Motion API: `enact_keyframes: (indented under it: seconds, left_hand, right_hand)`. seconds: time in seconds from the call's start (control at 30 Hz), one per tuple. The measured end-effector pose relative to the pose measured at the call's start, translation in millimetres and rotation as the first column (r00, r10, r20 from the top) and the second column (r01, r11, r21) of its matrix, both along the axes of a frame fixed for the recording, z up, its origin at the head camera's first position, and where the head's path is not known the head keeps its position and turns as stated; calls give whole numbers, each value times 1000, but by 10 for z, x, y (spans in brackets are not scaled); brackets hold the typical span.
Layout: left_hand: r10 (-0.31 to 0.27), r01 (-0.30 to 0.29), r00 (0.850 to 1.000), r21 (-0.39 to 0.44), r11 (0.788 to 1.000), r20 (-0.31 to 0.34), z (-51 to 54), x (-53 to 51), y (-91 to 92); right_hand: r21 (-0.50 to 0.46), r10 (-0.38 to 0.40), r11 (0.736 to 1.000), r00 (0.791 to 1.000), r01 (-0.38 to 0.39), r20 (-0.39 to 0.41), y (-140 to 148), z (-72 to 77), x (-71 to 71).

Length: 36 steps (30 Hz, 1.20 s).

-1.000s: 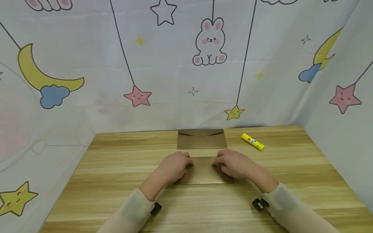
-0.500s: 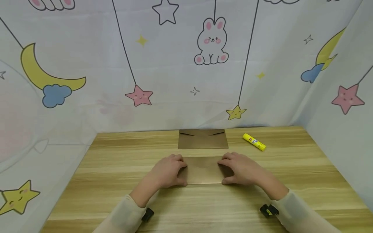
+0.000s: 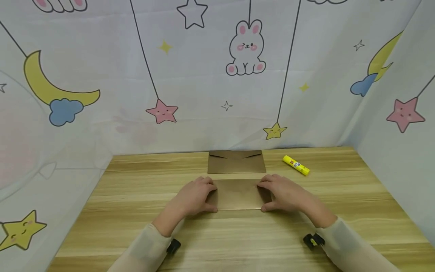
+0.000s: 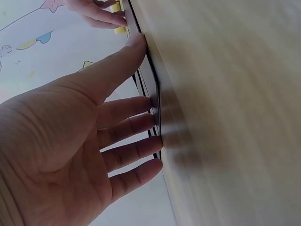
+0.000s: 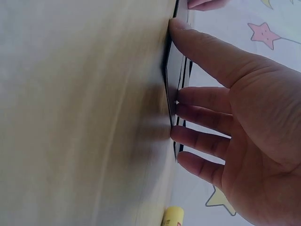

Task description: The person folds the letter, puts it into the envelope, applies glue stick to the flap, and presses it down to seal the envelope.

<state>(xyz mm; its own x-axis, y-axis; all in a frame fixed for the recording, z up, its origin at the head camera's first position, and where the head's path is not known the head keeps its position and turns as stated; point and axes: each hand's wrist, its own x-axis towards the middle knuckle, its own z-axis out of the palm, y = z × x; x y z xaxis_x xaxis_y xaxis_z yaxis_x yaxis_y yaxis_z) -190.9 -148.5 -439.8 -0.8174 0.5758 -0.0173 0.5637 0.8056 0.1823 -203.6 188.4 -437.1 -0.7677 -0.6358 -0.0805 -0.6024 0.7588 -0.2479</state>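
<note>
A bronze-brown envelope (image 3: 238, 194), plain face up, lies on the table between both hands. My left hand (image 3: 195, 195) holds its left end, thumb at the near edge and fingers toward the far edge. The right end is held the same way by my right hand (image 3: 283, 193). Both ends look darker and slightly bent. In the left wrist view the thumb and fingertips (image 4: 149, 170) touch the envelope's thin edge (image 4: 151, 77). The right wrist view shows the right thumb and fingers (image 5: 202, 136) against the envelope (image 5: 175, 66) too.
Behind it, a second brown envelope (image 3: 236, 164) with flap lines showing lies by the back edge. A yellow glue stick (image 3: 296, 165) is at the back right. Printed white cloth (image 3: 190, 83) hangs behind and beside the wooden table (image 3: 136, 181).
My hands have spread from the envelope's upper face to its two ends, thumbs coming to the near edge. Since half a second ago, the envelope has shifted slightly away, toward the rear envelope.
</note>
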Motion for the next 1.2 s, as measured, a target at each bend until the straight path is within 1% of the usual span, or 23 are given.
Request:
enact_keyframes:
  seconds: [0.17, 0.33, 0.53, 0.77, 0.93, 1.03, 1.2]
  left_hand:
    - [9, -9, 1000, 6, 1000, 20, -5, -83, 18]
    - [20, -20, 999, -2, 1000, 38, 0, -148, 25]
    - [15, -15, 999, 6, 1000, 42, 14, -190, 26]
    - [19, -19, 999, 4, 1000, 47, 7, -217, 20]
    - [19, -20, 999, 12, 1000, 45, -4, -214, 10]
    - [21, -22, 999, 31, 999, 31, 3, -200, -1]
    - [61, -61, 998, 81, 995, 4, 51, -189, -24]
  right_hand:
    - [7, -13, 1000, 1000, 13, 18, 7, 21, -80]
    - [11, -9, 1000, 1000, 9, 25, 16, 20, -160]
    - [4, 1, 1000, 1000, -1, 13, 26, 14, -200]
    - [-2, -5, 1000, 1000, 5, 22, 25, 14, -222]
    - [3, 2, 1000, 1000, -2, 5, 19, 1, -223]
    - [-9, 5, 1000, 1000, -5, -7, 15, 2, -203]
    - [-48, -5, 999, 999, 2, -51, 16, 35, -170]
